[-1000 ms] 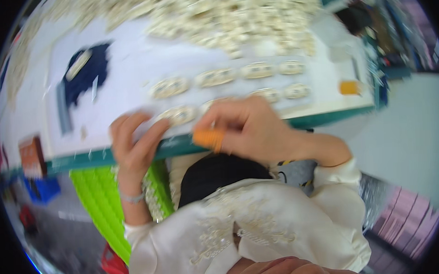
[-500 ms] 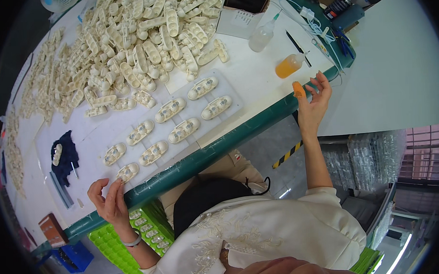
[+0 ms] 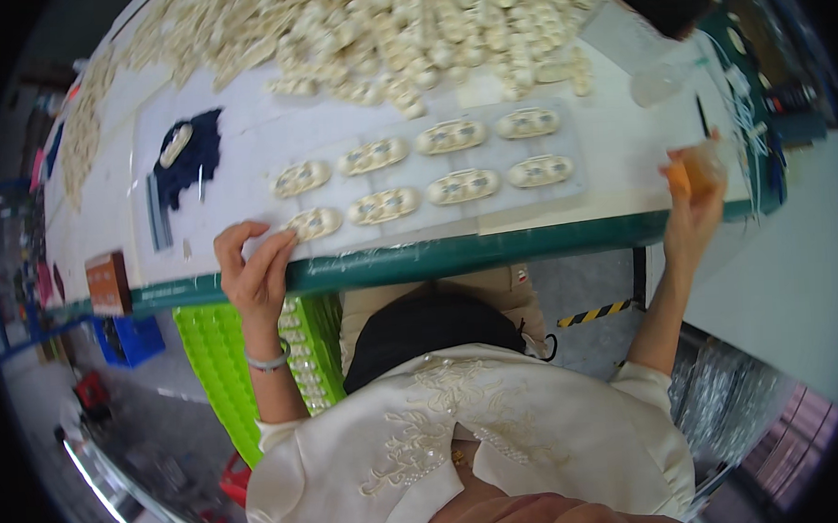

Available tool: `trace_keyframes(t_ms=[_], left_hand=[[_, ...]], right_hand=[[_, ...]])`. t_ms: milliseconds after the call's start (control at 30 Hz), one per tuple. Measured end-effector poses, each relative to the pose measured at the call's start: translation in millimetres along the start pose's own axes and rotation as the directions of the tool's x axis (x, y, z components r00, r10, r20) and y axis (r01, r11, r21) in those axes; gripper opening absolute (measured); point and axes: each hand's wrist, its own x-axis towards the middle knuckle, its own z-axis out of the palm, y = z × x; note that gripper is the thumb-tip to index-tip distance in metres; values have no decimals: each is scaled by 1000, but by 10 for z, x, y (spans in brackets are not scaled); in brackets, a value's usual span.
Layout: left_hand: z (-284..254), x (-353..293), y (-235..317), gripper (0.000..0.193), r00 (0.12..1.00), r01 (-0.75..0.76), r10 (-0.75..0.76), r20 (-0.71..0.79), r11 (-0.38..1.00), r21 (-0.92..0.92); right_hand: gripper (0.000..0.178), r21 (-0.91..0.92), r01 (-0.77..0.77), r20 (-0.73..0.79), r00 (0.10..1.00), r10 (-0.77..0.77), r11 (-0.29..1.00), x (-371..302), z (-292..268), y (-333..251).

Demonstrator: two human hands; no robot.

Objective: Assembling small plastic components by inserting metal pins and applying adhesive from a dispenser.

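Nearest me, the left hand (image 3: 254, 266) has bent fingers at the front row's leftmost piece (image 3: 314, 224); whether they pinch or merely touch it, I can't tell; a careless nudge could knock it askew on the board (image 3: 571, 145); at the table's (image 3: 621, 183) right end, the right hand (image 3: 692, 217) has fingers wrapped round the orange bottle (image 3: 708, 172); too hard a squeeze might drip; beyond sits the heap (image 3: 391, 38).

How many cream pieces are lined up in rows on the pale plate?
8 cream pieces: four in the far row and four in the near row of the pale plate; the leftmost near piece is at the left hand's fingertips. None there looks hidden.
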Motion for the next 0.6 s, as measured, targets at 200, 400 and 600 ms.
trace_keyframes(t_ms=[200, 400, 600], left_hand=[[-15, 30, 0, 27, 1000, 4, -4, -1, 1000, 16], [-14, 20, 8, 32, 1000, 2, -2, -16, 1000, 9], [-56, 31, -6, 33, 999, -15, 18, 35, 996, -90]], right_hand=[[52, 850, -212, 237, 971, 9, 482, -220, 156, -523], [57, 941, -334, 325, 936, 134, 57, -9, 548, -670], [63, 865, -489, 468, 866, 175, 108, -34, 1031, -823]])
